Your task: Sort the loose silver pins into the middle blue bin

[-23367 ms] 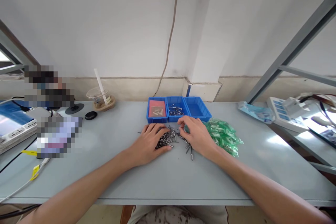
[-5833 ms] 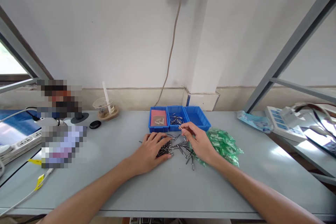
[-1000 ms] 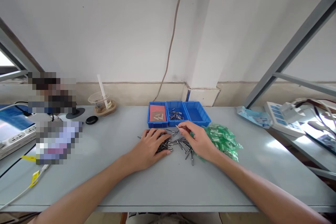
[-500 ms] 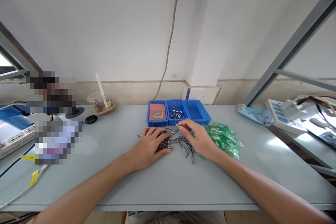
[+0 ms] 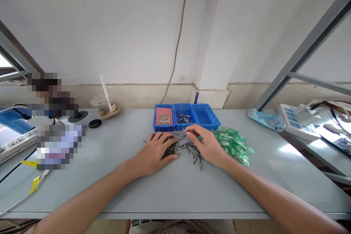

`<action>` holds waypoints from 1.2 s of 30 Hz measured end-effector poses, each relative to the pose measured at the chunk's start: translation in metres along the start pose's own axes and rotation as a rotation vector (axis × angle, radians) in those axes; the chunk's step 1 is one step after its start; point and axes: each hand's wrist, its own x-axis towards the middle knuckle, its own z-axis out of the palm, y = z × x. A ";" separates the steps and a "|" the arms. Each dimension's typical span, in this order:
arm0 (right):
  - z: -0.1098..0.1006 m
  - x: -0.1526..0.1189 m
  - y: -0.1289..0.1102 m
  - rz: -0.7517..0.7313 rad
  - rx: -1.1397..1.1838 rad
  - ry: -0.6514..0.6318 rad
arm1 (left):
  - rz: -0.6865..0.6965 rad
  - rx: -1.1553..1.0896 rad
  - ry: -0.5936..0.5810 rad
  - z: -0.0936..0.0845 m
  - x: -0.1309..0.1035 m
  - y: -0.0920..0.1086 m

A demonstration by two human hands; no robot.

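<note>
My left hand (image 5: 156, 151) lies palm down over a pile of small metal pins (image 5: 172, 148), its fingers apart and its thumb along the near side. Part of the pile is hidden under the palm. Between thumb and forefinger of my right hand (image 5: 204, 142), a thin metal pin (image 5: 184, 130) is pinched with one end sticking out to the left. More loose pins (image 5: 189, 150) are scattered on the table between both hands. Just beyond the fingers stand joined blue bins: the middle bin (image 5: 188, 128) has pins inside, and the left bin (image 5: 163, 129) contains a pink packet (image 5: 163, 111).
Behind my right wrist lies a heap of green plastic bags (image 5: 233, 142). The right blue bin (image 5: 207, 115) stands near the wall. A clear cup (image 5: 102, 104), a black round lid (image 5: 95, 123) and a power strip (image 5: 19, 142) are to the left. A blue packet (image 5: 265, 120) lies right.
</note>
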 end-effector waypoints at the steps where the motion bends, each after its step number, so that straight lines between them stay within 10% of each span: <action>1: 0.000 0.000 0.000 -0.001 0.000 -0.001 | 0.001 -0.001 0.001 0.000 0.000 0.000; 36: 0.001 0.001 0.002 0.036 0.036 0.018 | -0.003 -0.019 -0.002 -0.001 0.000 0.000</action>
